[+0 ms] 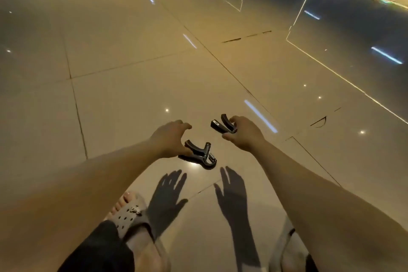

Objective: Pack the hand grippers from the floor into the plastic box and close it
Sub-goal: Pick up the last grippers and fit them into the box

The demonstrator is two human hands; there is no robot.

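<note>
Right hand point(242, 137) grips far gripper point(223, 125); left hand point(170, 139) touches near gripper point(201, 154).

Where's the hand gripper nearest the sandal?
Head view, centre: hand gripper at the left hand, below-left of the right hand, which holds the other gripper.

Both grippers are basically black. The nearer hand gripper point(199, 154) has a shiny silver bit at its head, and the farther hand gripper point(223, 125) has a small pale patch on one handle. Floor tiles point(132, 95) are glossy beige-tan with thin dark grout lines and white-blue light streaks. The left clog point(130, 216) is grey, dotted with dark holes, plus a silvery charm. Shorts point(99, 249) are black. Back panels point(353, 17) look dark grey, edged yellow-green.
</note>
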